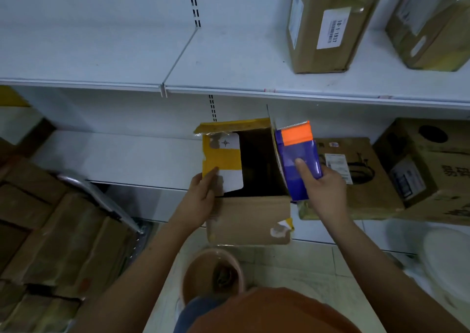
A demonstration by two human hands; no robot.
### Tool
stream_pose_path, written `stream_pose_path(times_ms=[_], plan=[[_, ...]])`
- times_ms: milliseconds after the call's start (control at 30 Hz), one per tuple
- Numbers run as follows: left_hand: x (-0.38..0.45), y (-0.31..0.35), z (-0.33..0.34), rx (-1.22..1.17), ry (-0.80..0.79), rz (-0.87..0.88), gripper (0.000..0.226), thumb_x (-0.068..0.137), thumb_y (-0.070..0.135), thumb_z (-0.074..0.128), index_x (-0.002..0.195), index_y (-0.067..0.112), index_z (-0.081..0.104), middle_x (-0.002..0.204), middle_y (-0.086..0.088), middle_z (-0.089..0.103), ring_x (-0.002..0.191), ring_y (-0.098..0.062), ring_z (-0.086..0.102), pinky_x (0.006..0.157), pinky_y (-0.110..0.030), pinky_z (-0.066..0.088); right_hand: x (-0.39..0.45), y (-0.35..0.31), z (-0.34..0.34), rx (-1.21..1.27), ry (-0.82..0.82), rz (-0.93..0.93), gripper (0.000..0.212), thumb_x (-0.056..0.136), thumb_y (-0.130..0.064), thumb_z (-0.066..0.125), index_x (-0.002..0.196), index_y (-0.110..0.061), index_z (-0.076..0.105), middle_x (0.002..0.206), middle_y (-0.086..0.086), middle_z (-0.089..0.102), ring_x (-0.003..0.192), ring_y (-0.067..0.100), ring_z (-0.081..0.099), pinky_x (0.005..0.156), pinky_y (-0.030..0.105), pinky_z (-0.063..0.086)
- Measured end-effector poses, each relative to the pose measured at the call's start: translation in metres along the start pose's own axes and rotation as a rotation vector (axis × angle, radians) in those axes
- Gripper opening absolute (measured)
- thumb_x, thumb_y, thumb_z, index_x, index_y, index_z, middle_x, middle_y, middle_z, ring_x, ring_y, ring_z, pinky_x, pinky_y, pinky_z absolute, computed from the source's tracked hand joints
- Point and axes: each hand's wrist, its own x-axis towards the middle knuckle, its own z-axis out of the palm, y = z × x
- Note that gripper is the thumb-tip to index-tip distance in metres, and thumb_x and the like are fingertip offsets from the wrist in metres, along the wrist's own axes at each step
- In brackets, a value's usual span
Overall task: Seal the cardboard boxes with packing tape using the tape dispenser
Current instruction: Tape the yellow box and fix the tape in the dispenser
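Cardboard box [248, 220] on lower shelf [114, 154], unsealed: left hand [201, 196] pinched the yellow-taped left flap [221, 159]; right hand [324, 190] gripped blue tape dispenser [297, 159] over right flap; taping not begun.

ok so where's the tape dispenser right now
The tape dispenser is in the right hand, right of centre, over the open cardboard box's right flap on the lower shelf.

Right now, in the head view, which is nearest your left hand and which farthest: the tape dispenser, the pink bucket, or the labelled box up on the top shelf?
From the left hand:
1. Tape dispenser, just right, across the open box.
2. Pink bucket, below on the floor, a close second.
3. Labelled box, upper right on the top shelf, clearly farthest.
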Motion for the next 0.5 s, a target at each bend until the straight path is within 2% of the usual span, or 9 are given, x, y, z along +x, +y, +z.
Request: stream_pose_path(times_ms=[100, 200, 267, 333, 367, 433, 500], plan=[[0.008, 0.004, -0.011, 0.330, 0.131, 0.028, 0.067, 0.096, 0.028, 0.053, 0.156, 0.021, 0.025, 0.156, -0.023, 0.021, 0.136, -0.043, 0.034, 0.104, -0.053, 0.039, -0.002, 0.005, 0.000, 0.026, -0.057, 0.045, 0.036, 0.089, -0.051, 0.060, 0.077, -0.018, 0.064, 0.074, 0.004, 0.070, 0.071, 0.020, 0.068, 0.071, 0.039, 0.054], [0.026, 0.019, -0.026, 0.402, 0.118, 0.111, 0.101, 0.084, 0.029, 0.071, 0.159, 0.032, 0.004, 0.162, -0.014, -0.003, 0.143, -0.045, 0.019, 0.101, -0.055, 0.044, -0.009, 0.010, -0.001, 0.052, -0.051, 0.113, 0.042, 0.088, -0.050, 0.062, 0.080, -0.009, 0.066, 0.075, 0.007, 0.070, 0.074, 0.025, 0.069, 0.072, 0.040, 0.054], [0.043, 0.025, -0.033, 0.378, 0.012, 0.118, 0.112, 0.080, 0.033, 0.076, 0.156, 0.042, -0.006, 0.162, -0.004, -0.017, 0.135, -0.045, 0.034, 0.092, -0.050, 0.051, -0.013, 0.013, -0.003, 0.061, -0.042, 0.138, 0.039, 0.088, -0.051, 0.062, 0.080, -0.013, 0.065, 0.077, 0.007, 0.071, 0.075, 0.024, 0.069, 0.075, 0.043, 0.055], [0.060, 0.030, -0.038, 0.429, -0.066, 0.111, 0.117, 0.080, 0.039, 0.075, 0.152, 0.048, -0.016, 0.162, -0.003, -0.026, 0.112, -0.042, 0.057, 0.080, -0.044, 0.055, -0.017, 0.016, -0.008, 0.060, -0.031, 0.159, 0.036, 0.088, -0.051, 0.061, 0.077, -0.018, 0.062, 0.078, 0.008, 0.071, 0.076, 0.025, 0.068, 0.078, 0.046, 0.054], [0.068, 0.033, -0.039, 0.461, -0.097, 0.096, 0.117, 0.081, 0.042, 0.074, 0.150, 0.049, -0.021, 0.161, -0.005, -0.028, 0.104, -0.040, 0.063, 0.076, -0.042, 0.055, -0.019, 0.018, -0.011, 0.057, -0.021, 0.174, 0.036, 0.088, -0.052, 0.061, 0.076, -0.018, 0.062, 0.078, 0.010, 0.071, 0.076, 0.026, 0.068, 0.078, 0.046, 0.054], [0.083, 0.039, -0.038, 0.535, -0.153, 0.085, 0.117, 0.084, 0.048, 0.070, 0.146, 0.048, -0.029, 0.163, -0.012, -0.024, 0.102, -0.038, 0.065, 0.078, -0.042, 0.056, -0.022, 0.022, -0.019, 0.054, 0.000, 0.195, 0.041, 0.088, -0.052, 0.061, 0.077, -0.012, 0.064, 0.077, 0.011, 0.070, 0.075, 0.027, 0.068, 0.077, 0.046, 0.054], [0.095, 0.046, -0.034, 0.599, -0.189, 0.091, 0.118, 0.085, 0.053, 0.067, 0.143, 0.045, -0.036, 0.165, -0.019, -0.007, 0.105, -0.039, 0.065, 0.083, -0.044, 0.055, -0.024, 0.025, -0.026, 0.053, -0.005, 0.191, 0.043, 0.088, -0.050, 0.061, 0.081, -0.008, 0.065, 0.075, 0.011, 0.070, 0.073, 0.027, 0.068, 0.074, 0.043, 0.054]])
